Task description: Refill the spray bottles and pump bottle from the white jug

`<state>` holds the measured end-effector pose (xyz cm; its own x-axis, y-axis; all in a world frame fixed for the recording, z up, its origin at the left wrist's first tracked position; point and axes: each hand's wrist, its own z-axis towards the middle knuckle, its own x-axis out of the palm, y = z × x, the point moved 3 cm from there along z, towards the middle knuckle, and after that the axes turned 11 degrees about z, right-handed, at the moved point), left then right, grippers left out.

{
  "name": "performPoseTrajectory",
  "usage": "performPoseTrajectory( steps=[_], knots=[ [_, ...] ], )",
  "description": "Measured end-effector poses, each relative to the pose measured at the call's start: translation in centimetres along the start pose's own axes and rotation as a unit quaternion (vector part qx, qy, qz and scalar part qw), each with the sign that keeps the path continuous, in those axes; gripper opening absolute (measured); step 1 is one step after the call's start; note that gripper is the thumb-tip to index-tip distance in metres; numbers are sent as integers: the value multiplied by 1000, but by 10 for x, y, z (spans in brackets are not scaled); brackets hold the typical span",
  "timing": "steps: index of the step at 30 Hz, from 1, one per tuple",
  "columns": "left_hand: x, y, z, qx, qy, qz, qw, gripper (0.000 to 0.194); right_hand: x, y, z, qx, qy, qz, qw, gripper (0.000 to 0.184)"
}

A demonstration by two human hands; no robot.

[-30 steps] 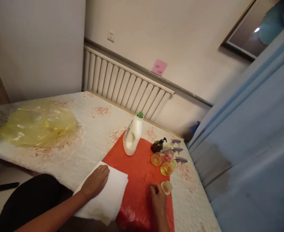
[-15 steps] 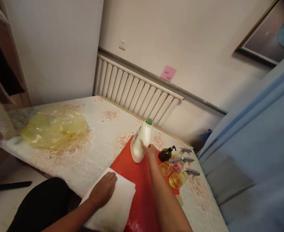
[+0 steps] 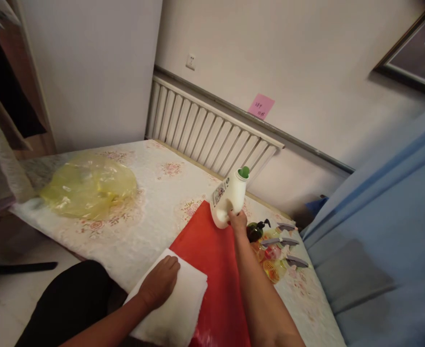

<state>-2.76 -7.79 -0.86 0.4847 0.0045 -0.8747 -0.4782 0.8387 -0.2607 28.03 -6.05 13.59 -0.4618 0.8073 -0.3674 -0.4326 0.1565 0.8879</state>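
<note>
My right hand (image 3: 238,221) is closed around the handle of a white detergent bottle (image 3: 238,195) with a green piece at its mouth. The bottle leans to the right over the far end of a red mat (image 3: 212,255). A folded white towel (image 3: 185,299) lies on the near part of the mat. On top of it, toward its upper left edge, rests my left hand (image 3: 162,279), fingers curled and pressed together on the cloth. Right of my right arm stand a dark green pump bottle (image 3: 255,232) and several small yellow, orange and red containers (image 3: 271,270).
A yellow plastic bag (image 3: 91,185) lies at the left of the flowered bed or table cover (image 3: 161,202). Grey clip-like pieces (image 3: 281,242) are among the containers. Beyond are a white radiator (image 3: 208,125) and a wall; a blue curtain (image 3: 378,250) hangs at the right.
My right hand has moved the detergent bottle farther away and to the right, and it tilts more. My left hand stays on the towel. The whole view has shifted slightly.
</note>
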Motion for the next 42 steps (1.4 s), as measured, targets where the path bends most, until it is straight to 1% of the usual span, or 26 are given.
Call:
performPoseTrajectory(
  steps=[3, 5, 8, 11, 14, 18, 22, 26, 30, 32, 34, 37, 39, 41, 42],
  knots=[
    [-1, 0, 0, 2, -5, 3, 1000, 21, -22, 11, -2, 12, 7, 31, 999, 31],
    [-2, -1, 0, 3, -2, 9, 1000, 21, -35, 17, -13, 14, 29, 49, 998, 32],
    [-4, -2, 1, 6, 4, 12, 1000, 20, -51, 20, -40, 18, 75, 69, 995, 31],
    [-6, -3, 2, 2, 13, 13, 1000, 19, -58, 16, -71, 25, 122, 80, 989, 28],
    [-6, -4, 3, 1, 22, 27, 999, 19, -59, 9, -95, 26, 164, 82, 983, 23],
    [-4, -3, 3, 8, 25, 36, 999, 19, -56, 2, -113, 17, 202, 84, 976, 17],
    [-2, -2, 3, 6, 29, 33, 999, 18, -53, -5, -119, 17, 220, 95, 971, 18],
    [-2, -2, 3, 8, 25, 39, 999, 18, -47, -12, -119, 22, 236, 110, 965, 22],
    [-2, -3, 2, 13, 30, 54, 998, 18, -39, -19, -119, 25, 247, 117, 962, 21],
    [-2, -3, 3, 16, 31, 58, 998, 18, -35, -21, -119, 24, 242, 121, 962, 21],
    [-2, -2, 4, 20, 31, 58, 998, 19, -35, -23, -120, 21, 223, 128, 966, 24],
    [0, -1, 5, 24, 24, 54, 998, 20, -42, -31, -131, 19, 166, 141, 976, 37],
    [2, 1, 6, 26, 19, 46, 998, 19, -50, -40, -149, 27, 116, 147, 982, 41],
    [3, 2, 6, 29, 19, 38, 999, 18, -59, -50, -175, 43, 75, 145, 986, 35],
    [3, 2, 6, 32, 19, 36, 999, 17, -62, -54, -192, 53, 65, 144, 986, 31]
  ],
)
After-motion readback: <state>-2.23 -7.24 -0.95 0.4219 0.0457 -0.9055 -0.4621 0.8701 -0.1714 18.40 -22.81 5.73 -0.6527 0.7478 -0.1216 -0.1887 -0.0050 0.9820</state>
